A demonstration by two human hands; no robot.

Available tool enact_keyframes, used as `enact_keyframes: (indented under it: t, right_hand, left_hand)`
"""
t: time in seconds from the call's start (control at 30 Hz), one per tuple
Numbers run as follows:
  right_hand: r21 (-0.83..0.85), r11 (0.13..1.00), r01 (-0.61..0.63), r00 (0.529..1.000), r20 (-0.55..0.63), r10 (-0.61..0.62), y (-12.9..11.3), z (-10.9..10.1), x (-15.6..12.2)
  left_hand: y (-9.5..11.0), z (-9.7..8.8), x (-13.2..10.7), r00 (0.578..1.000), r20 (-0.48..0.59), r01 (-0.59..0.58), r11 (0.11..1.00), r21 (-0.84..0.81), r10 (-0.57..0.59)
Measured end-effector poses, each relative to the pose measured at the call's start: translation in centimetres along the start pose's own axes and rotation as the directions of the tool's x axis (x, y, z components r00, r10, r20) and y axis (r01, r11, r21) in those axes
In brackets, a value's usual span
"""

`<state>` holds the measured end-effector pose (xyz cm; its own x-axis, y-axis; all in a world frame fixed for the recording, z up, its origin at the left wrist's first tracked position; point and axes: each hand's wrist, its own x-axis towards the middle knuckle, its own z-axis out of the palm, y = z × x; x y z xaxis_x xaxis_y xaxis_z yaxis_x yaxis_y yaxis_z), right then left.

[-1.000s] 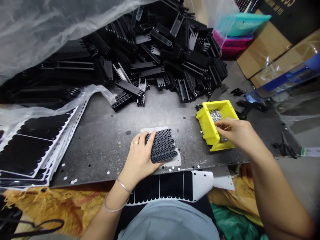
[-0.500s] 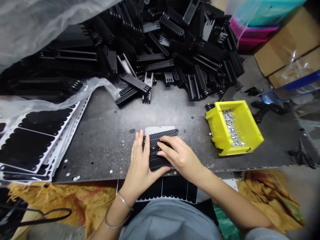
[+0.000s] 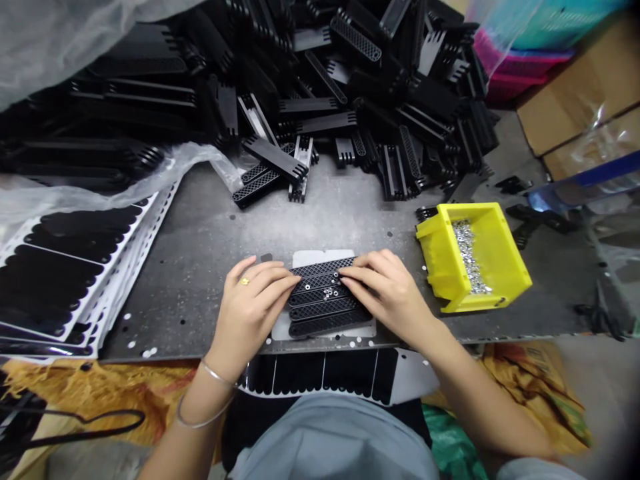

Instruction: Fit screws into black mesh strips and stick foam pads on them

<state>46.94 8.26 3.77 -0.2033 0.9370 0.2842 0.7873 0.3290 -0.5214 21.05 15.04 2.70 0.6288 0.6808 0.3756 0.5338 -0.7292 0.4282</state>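
Several black lattice-textured plastic strips lie side by side on a light plate at the table's front edge. A few small silvery nuts rest loose on top of them. My left hand is closed in a pinch, its fingertips at the left end of the upper strips. What it pinches, if anything, is hidden. My right hand is likewise pinched, fingertips over the right part of the strips, close beside a nut. Whatever sits between those fingers is too small to make out.
To the right stands a yellow bin holding many small silvery pieces. A big heap of black plastic parts fills the back of the table. Black sheets with white borders are stacked at the left, beneath clear plastic film.
My left hand has gone from lying flat over the strips to a pinch at their left end. My right hand has shifted right. The strips and loose nuts now show between them.
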Motion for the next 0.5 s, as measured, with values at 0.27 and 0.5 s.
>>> enact_keyframes:
  t: [0.27,0.5]
  right_hand:
    - [-0.291,0.951,0.101,0.992,-0.039,-0.117,2.8,-0.8,1.0]
    - [-0.513,0.795,0.324,0.933,0.036,-0.357,4.0,-2.3,-0.4]
  left_hand:
    - [-0.3,0.2,1.1,0.996,-0.046,-0.076,0.990,0.118,0.082]
    - [-1.4,0.7,-0.5,0.980,-0.056,-0.174,0.963,0.207,0.189]
